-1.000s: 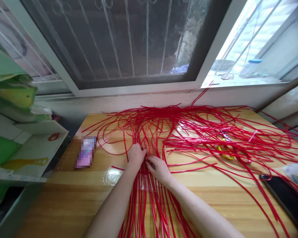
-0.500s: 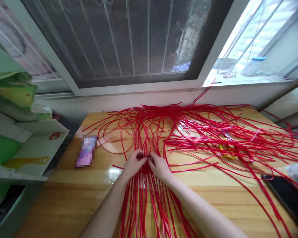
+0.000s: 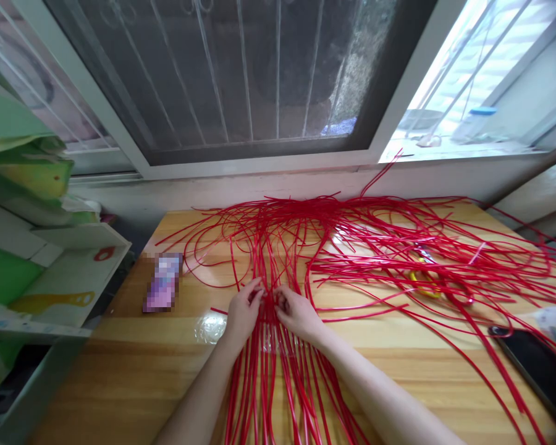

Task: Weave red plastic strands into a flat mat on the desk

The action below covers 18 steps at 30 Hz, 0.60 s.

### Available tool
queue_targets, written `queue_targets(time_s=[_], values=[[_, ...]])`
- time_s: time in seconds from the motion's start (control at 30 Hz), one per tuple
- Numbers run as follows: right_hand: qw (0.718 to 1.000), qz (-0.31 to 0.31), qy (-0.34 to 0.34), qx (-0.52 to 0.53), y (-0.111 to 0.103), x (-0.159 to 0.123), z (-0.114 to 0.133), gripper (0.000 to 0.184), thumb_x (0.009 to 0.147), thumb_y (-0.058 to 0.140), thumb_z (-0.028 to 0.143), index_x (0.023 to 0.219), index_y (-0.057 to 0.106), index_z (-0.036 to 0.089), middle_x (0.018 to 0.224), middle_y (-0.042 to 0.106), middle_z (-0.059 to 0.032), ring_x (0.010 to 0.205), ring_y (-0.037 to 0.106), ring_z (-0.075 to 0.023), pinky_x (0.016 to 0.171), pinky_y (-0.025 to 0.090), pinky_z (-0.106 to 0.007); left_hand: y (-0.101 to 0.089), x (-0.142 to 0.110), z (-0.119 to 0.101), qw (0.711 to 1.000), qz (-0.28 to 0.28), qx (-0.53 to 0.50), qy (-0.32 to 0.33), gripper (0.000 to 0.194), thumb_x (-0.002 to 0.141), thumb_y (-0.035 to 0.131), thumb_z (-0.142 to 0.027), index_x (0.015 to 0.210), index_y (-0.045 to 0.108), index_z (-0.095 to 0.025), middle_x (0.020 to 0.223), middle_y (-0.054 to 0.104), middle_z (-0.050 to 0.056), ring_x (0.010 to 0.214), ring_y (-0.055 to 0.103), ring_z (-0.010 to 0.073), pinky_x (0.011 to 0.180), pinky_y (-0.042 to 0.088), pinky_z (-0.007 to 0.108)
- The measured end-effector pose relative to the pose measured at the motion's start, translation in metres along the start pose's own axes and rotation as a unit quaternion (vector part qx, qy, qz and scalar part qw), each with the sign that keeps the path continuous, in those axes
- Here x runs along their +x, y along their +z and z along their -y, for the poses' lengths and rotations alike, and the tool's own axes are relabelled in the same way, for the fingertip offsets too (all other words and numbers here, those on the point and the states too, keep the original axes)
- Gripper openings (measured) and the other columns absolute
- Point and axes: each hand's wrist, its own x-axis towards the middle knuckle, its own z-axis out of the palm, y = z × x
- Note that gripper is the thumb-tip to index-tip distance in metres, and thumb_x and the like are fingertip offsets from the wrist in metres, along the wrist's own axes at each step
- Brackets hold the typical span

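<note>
Thin glossy red plastic strands (image 3: 259, 383) run in a long bundle down the middle of the wooden table towards me. My left hand (image 3: 244, 309) is closed in a pinch at the bundle's left side, with a red strand at its fingertips. Just to its right, my right hand (image 3: 296, 312) has curled fingers pinching strands from the other side. A small gap lies between the two hands, where the strands cross or gather. Clear plastic film (image 3: 271, 340) lies among the strands below the hands. The exact grip at the fingertips is partly hidden.
A tangle of red strands (image 3: 375, 232) covers the back and right of the table (image 3: 134, 364). Yellow-handled scissors (image 3: 424, 283) lie in it. A black phone (image 3: 532, 364) is at the right edge, a blurred pink packet (image 3: 162, 284) at left, clear tape (image 3: 210, 326) nearby.
My left hand has drawn away to the left from the right hand, opening a gap between the fingertips. My right hand stays almost in place.
</note>
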Motion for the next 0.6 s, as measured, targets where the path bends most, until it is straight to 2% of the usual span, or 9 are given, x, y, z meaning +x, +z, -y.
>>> queue_targets(time_s=[0.1,0.2,0.27,0.37,0.4,0.47,0.53,0.57,0.6], values=[[1.0,-0.013,-0.01,0.016,-0.003,-0.006,0.004,0.035,0.068,0.047,0.009,0.102,0.045,0.018,0.074,0.057,0.0001,0.065,0.053,-0.013,0.06,0.039,-0.022,-0.003,-0.008,0.001,1.0,-0.005,-0.017,0.0,0.038,0.081,0.047,-0.027,0.119,0.046,-0.023,0.095,0.064,0.005,0.085,0.061,0.0158,0.074,0.052,0.031],[0.996,-0.023,-0.081,0.003,-0.002,-0.008,0.01,0.036,0.069,0.052,0.012,0.105,0.047,0.018,0.094,0.058,-0.0055,0.086,0.053,-0.0165,0.075,0.04,-0.027,-0.008,-0.019,-0.004,1.0,-0.021,0.015,0.005,0.039,0.082,0.045,-0.027,0.121,0.043,-0.024,0.097,0.064,0.004,0.084,0.061,0.0153,0.074,0.051,0.03],[0.994,-0.013,-0.11,-0.013,0.001,-0.005,0.012,0.031,0.073,0.054,0.018,0.104,0.05,0.018,0.099,0.058,-0.0064,0.092,0.051,-0.0176,0.08,0.039,-0.028,-0.01,-0.025,-0.01,0.999,-0.021,0.043,0.011,0.039,0.083,0.043,-0.027,0.122,0.04,-0.025,0.098,0.063,0.004,0.084,0.061,0.0149,0.075,0.05,0.029],[0.995,0.001,-0.092,-0.045,0.007,0.0,0.011,0.013,0.08,0.049,0.024,0.089,0.057,0.017,0.084,0.061,-0.0052,0.08,0.054,-0.0164,0.072,0.041,-0.027,-0.01,-0.032,-0.02,0.996,-0.006,0.068,0.056,0.04,0.083,0.041,-0.023,0.123,0.037,-0.026,0.104,0.059,0.004,0.09,0.059,0.0146,0.079,0.048,0.03],[0.995,0.0,-0.083,-0.05,0.008,0.002,0.01,0.012,0.082,0.047,0.024,0.084,0.058,0.017,0.08,0.061,-0.0048,0.077,0.054,-0.0157,0.069,0.04,-0.026,-0.009,-0.033,-0.022,0.994,-0.019,0.071,0.086,0.042,0.082,0.042,-0.021,0.123,0.036,-0.025,0.108,0.057,0.005,0.094,0.057,0.0151,0.081,0.047,0.031],[0.996,-0.008,-0.069,-0.049,0.011,0.004,0.007,0.014,0.083,0.045,0.023,0.079,0.057,0.017,0.076,0.06,-0.0042,0.072,0.054,-0.0144,0.065,0.039,-0.024,-0.009,-0.033,-0.025,0.984,-0.09,0.065,0.142,0.046,0.078,0.046,-0.016,0.122,0.035,-0.023,0.113,0.051,0.008,0.099,0.053,0.0162,0.082,0.046,0.031],[0.997,-0.019,-0.057,-0.046,0.012,0.005,0.004,0.015,0.083,0.044,0.022,0.074,0.056,0.017,0.073,0.059,-0.0033,0.068,0.053,-0.0134,0.061,0.038,-0.023,-0.01,-0.032,-0.026,0.97,-0.155,0.073,0.171,0.043,0.073,0.047,-0.011,0.114,0.041,-0.019,0.106,0.051,0.008,0.093,0.053,0.0158,0.077,0.047,0.03],[0.997,-0.024,-0.052,-0.045,0.012,0.005,0.003,0.016,0.083,0.044,0.021,0.071,0.055,0.017,0.07,0.058,-0.0028,0.066,0.052,-0.0131,0.059,0.037,-0.022,-0.01,-0.03,-0.025,0.969,-0.144,0.093,0.177,0.038,0.071,0.046,-0.008,0.107,0.046,-0.019,0.099,0.053,0.007,0.088,0.054,0.0152,0.075,0.047,0.029],[0.997,-0.026,-0.048,-0.044,0.012,0.005,0.002,0.017,0.082,0.044,0.021,0.069,0.054,0.017,0.068,0.057,-0.0023,0.064,0.051,-0.0129,0.058,0.036,-0.022,-0.011,-0.029,-0.024,0.97,-0.103,0.124,0.18,0.032,0.069,0.045,-0.005,0.098,0.051,-0.019,0.092,0.054,0.005,0.084,0.054,0.0146,0.075,0.046,0.029]])
